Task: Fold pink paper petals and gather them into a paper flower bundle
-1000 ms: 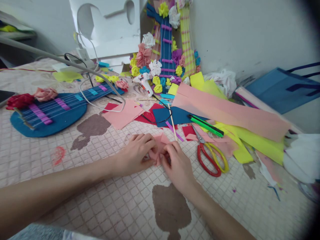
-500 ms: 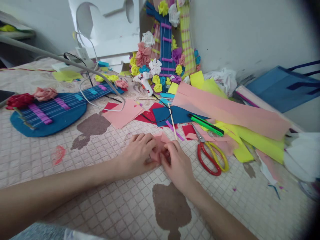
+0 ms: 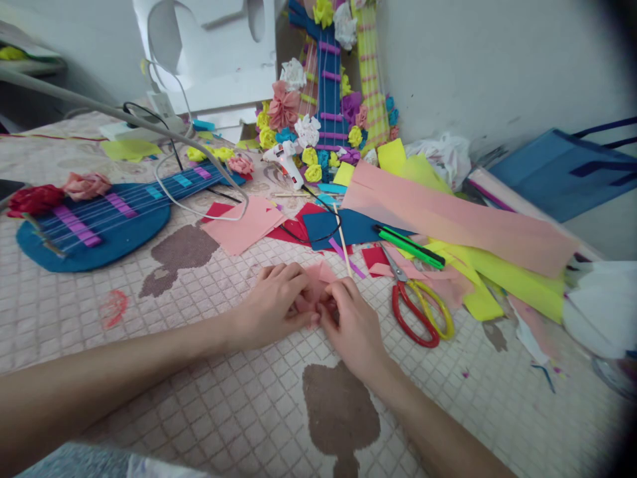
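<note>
Pinching a folded pink piece [image 3: 319, 272] between the curled fingertips of left hand [image 3: 271, 302] and right hand [image 3: 351, 325], low over the surface [image 3: 223, 398], partly hidden by the fingers. Offering most room on the near side of the hands, between left forearm [image 3: 124, 362] and right forearm [image 3: 438, 411], across a brown patch [image 3: 341, 411]. Also roomy leftward of left hand, as far as the rim of a blue guitar shape [image 3: 114, 234]. Tighter to the right of right hand, with scissors [image 3: 401, 287] near, and beyond both hands, by a thin stick [image 3: 342, 239] and a green cutter [image 3: 411, 247]. Compared with a second ago, showing left hand's thumb farther across, close to right hand's fingertips; otherwise nearly unchanged.
</note>
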A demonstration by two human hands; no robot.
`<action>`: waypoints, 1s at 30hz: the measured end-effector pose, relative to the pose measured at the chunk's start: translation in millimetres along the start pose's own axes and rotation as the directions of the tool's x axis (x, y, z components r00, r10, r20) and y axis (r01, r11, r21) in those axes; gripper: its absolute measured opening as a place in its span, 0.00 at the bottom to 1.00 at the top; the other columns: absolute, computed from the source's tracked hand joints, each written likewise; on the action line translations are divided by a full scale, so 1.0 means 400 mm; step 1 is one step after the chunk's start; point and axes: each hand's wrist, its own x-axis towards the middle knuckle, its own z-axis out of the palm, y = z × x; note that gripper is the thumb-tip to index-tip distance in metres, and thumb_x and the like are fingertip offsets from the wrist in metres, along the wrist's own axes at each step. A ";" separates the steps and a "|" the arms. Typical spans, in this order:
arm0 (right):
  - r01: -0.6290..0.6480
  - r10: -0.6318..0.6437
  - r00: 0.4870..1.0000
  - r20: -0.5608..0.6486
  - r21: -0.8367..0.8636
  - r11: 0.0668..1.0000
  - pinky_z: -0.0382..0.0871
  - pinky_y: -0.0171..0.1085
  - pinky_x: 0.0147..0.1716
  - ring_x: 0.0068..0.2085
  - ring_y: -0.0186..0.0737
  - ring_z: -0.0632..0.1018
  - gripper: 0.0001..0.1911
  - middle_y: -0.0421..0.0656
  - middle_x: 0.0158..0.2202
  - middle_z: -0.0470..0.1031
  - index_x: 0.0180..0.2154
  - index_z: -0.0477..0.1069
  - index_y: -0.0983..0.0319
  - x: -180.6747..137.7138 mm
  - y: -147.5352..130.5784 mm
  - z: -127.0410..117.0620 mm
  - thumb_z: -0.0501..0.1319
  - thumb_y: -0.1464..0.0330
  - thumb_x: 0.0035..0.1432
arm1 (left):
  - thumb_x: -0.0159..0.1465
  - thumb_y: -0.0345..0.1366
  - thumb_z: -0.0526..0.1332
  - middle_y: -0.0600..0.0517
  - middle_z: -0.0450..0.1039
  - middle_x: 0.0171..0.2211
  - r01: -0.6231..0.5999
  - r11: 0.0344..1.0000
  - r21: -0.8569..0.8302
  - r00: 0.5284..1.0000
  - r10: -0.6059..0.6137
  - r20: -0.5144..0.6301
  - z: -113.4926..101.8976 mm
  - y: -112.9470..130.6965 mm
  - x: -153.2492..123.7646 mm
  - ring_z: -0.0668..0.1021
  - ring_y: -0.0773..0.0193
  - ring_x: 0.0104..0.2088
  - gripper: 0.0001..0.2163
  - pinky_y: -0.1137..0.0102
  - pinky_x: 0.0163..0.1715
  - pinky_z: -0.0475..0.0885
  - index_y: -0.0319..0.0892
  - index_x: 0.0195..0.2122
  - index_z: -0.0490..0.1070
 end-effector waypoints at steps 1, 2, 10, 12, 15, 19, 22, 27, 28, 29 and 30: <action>0.000 0.000 1.000 0.000 0.004 1.000 0.66 0.37 0.31 0.33 0.38 0.73 0.03 0.42 0.36 0.67 0.34 0.62 0.60 0.000 0.000 -0.001 0.55 0.72 0.56 | 0.56 0.39 0.62 0.51 0.68 0.39 0.000 1.000 0.014 1.000 0.000 -0.009 0.003 0.003 -0.001 0.70 0.55 0.42 0.09 0.60 0.41 0.61 0.42 0.35 0.66; 0.003 -0.003 1.000 -0.003 0.010 1.000 0.66 0.37 0.32 0.33 0.38 0.73 0.03 0.42 0.36 0.67 0.34 0.63 0.60 0.000 -0.001 -0.002 0.54 0.73 0.56 | 0.55 0.39 0.63 0.50 0.68 0.39 -0.002 1.000 0.029 1.000 0.002 -0.017 0.006 0.005 -0.001 0.70 0.55 0.42 0.10 0.60 0.41 0.61 0.42 0.35 0.66; 0.008 -0.010 1.000 0.015 0.103 0.995 0.67 0.37 0.32 0.35 0.38 0.74 0.07 0.42 0.39 0.66 0.36 0.62 0.58 0.000 0.002 -0.017 0.60 0.69 0.54 | 0.54 0.39 0.63 0.50 0.68 0.38 0.005 0.999 0.052 1.000 -0.004 -0.021 0.011 0.008 0.002 0.70 0.54 0.41 0.09 0.61 0.40 0.60 0.42 0.33 0.65; -0.010 0.009 1.000 0.004 0.112 0.994 0.69 0.38 0.33 0.35 0.38 0.74 0.08 0.41 0.39 0.65 0.36 0.62 0.58 0.002 0.004 -0.014 0.60 0.70 0.53 | 0.54 0.39 0.63 0.50 0.68 0.39 0.005 0.999 0.050 1.000 -0.004 -0.021 0.012 0.006 0.002 0.70 0.54 0.42 0.10 0.60 0.40 0.60 0.42 0.34 0.65; -0.025 0.028 0.999 -0.016 0.150 0.988 0.70 0.38 0.33 0.35 0.38 0.74 0.08 0.41 0.38 0.64 0.37 0.62 0.59 0.006 0.013 -0.007 0.58 0.73 0.54 | 0.54 0.40 0.64 0.50 0.67 0.40 0.004 0.999 0.053 1.000 -0.003 -0.020 0.012 0.004 0.000 0.69 0.53 0.43 0.12 0.60 0.42 0.61 0.42 0.35 0.65; 0.007 0.005 0.998 -0.063 0.188 0.982 0.71 0.39 0.34 0.37 0.39 0.73 0.06 0.43 0.39 0.64 0.37 0.62 0.59 0.011 0.025 -0.007 0.54 0.75 0.57 | 0.53 0.39 0.65 0.49 0.67 0.40 0.007 0.998 0.062 1.000 -0.007 -0.011 0.009 0.006 -0.002 0.69 0.54 0.42 0.13 0.60 0.41 0.60 0.42 0.36 0.65; 0.043 -0.024 0.995 -0.100 0.201 0.979 0.71 0.39 0.35 0.37 0.39 0.73 0.07 0.43 0.37 0.64 0.36 0.63 0.59 0.011 0.027 -0.019 0.52 0.76 0.58 | 0.53 0.38 0.64 0.50 0.68 0.40 0.006 0.999 0.048 1.000 -0.006 -0.006 0.007 0.008 -0.001 0.69 0.55 0.41 0.12 0.60 0.41 0.60 0.42 0.35 0.64; 0.048 -0.038 0.997 -0.065 0.153 0.987 0.69 0.37 0.31 0.33 0.37 0.71 0.09 0.43 0.37 0.64 0.37 0.63 0.60 0.005 0.034 -0.042 0.59 0.74 0.53 | 0.54 0.40 0.64 0.50 0.68 0.39 -0.009 0.999 0.039 0.999 0.010 -0.037 0.009 0.008 -0.003 0.69 0.55 0.41 0.12 0.61 0.40 0.59 0.42 0.35 0.63; 0.041 -0.032 0.997 -0.067 0.130 0.991 0.69 0.38 0.32 0.33 0.37 0.71 0.10 0.43 0.38 0.64 0.38 0.64 0.60 0.004 0.038 -0.046 0.58 0.75 0.53 | 0.53 0.39 0.64 0.50 0.68 0.39 -0.007 0.999 0.038 0.999 0.009 -0.035 0.009 0.007 -0.003 0.69 0.55 0.41 0.12 0.61 0.40 0.59 0.42 0.35 0.63; 0.032 -0.023 0.997 -0.076 0.115 0.993 0.69 0.38 0.32 0.32 0.37 0.71 0.09 0.43 0.38 0.64 0.38 0.64 0.59 0.003 0.042 -0.050 0.58 0.75 0.53 | 0.53 0.38 0.64 0.50 0.68 0.39 -0.005 0.999 0.037 0.999 0.006 -0.031 0.010 0.006 -0.004 0.69 0.55 0.41 0.12 0.61 0.40 0.59 0.42 0.35 0.64; 0.024 -0.013 0.996 -0.094 0.113 0.993 0.69 0.38 0.32 0.32 0.37 0.71 0.09 0.43 0.38 0.64 0.37 0.64 0.59 0.002 0.046 -0.054 0.57 0.76 0.54 | 0.52 0.38 0.64 0.50 0.68 0.39 -0.002 0.999 0.037 1.000 0.003 -0.029 0.010 0.005 -0.004 0.69 0.55 0.41 0.12 0.61 0.40 0.59 0.42 0.35 0.64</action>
